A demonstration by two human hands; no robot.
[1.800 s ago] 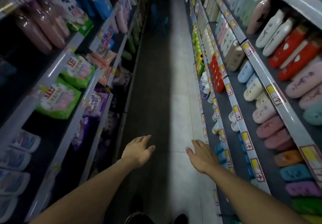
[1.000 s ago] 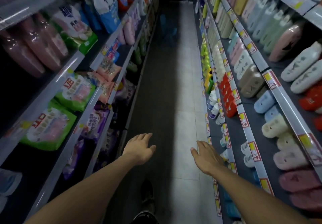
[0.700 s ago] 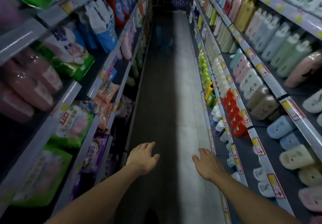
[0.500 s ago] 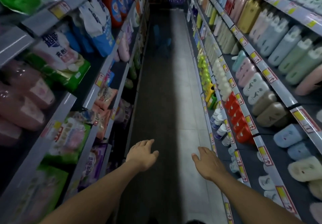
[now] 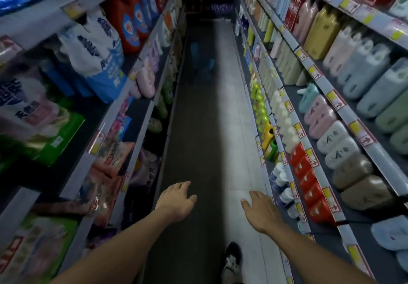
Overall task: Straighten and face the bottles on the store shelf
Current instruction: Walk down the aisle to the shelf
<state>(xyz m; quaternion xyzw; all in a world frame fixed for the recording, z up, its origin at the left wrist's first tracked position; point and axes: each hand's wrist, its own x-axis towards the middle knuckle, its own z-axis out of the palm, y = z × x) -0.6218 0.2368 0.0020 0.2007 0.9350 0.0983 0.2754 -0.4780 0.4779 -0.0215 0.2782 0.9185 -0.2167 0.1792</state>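
Reaching forward over the aisle floor (image 5: 212,129), left hand (image 5: 176,200) and right hand (image 5: 259,211) both spread loose, gripping nothing; bottles (image 5: 344,171) lining the right-hand shelf (image 5: 313,162), along its front edge.

An aisle floor (image 5: 212,111) runs from 6 o'clock toward 12 o'clock between two shelf racks. The left rack (image 5: 123,98) fills 7 to 11 o'clock, with bagged refills (image 5: 97,56) on its upper shelf and pouches (image 5: 110,162) on a lower one. The right rack (image 5: 318,78) fills 1 to 5 o'clock; bottles (image 5: 344,142) lie in rows on its shelves, with small bottles (image 5: 281,182) on a lower shelf nearer the aisle. The left hand (image 5: 175,201) hangs over the floor at 7 o'clock and the right hand (image 5: 260,211) at 5 o'clock, apart from each other and from both racks. A shoe (image 5: 231,264) stands on the floor at 6 o'clock, behind the right hand.
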